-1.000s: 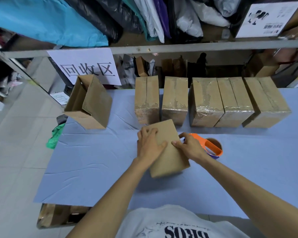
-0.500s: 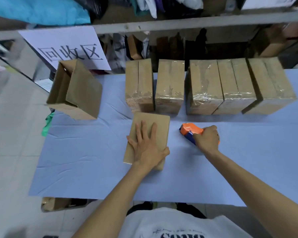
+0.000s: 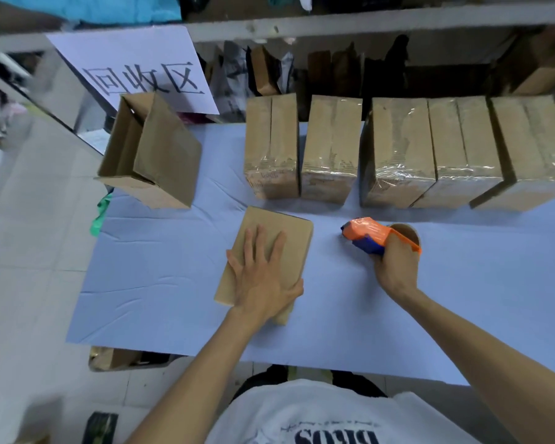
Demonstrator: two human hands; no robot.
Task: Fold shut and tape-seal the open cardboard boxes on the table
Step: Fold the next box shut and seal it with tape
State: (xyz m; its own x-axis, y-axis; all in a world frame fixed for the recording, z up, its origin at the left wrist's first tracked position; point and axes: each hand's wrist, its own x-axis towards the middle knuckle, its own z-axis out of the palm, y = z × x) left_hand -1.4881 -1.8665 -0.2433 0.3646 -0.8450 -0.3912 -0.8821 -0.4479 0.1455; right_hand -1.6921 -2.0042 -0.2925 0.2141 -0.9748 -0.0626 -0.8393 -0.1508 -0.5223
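Head view looked down on a table [image 3: 173, 299] covered with a light blue cloth that had some fine creases. It stood on a pale tiled floor [image 3: 29, 251]. Behind it ran a grey shelf rail [image 3: 366, 24], and the bags and cloth above it were too blurred to name. A white paper sign [image 3: 141, 75] with black characters hung at the far left.

Along the far edge five taped boxes [image 3: 398, 155] stood in a row, glossy with clear tape. The three on the right touched each other. An open box [image 3: 161, 155] stood at the far left corner, unsealed, with its inside visible.

A folded box [image 3: 279, 225] lay flat near the middle, just in front of the two leftmost taped boxes and apart from them. The left hand [image 3: 263, 283] pressed flat on its top, fingers straight and spread, thumb at the right edge. To the right, apart from this box, the right hand [image 3: 396, 267] clasped an orange and blue tape dispenser [image 3: 366, 233]. Whether it touched the cloth I cannot tell.

Something green [image 3: 98, 216] hung at the left edge, and a cardboard piece [image 3: 116, 358] showed below the near edge. Wide stretches of cloth lay left of the folded box and right of the dispenser.
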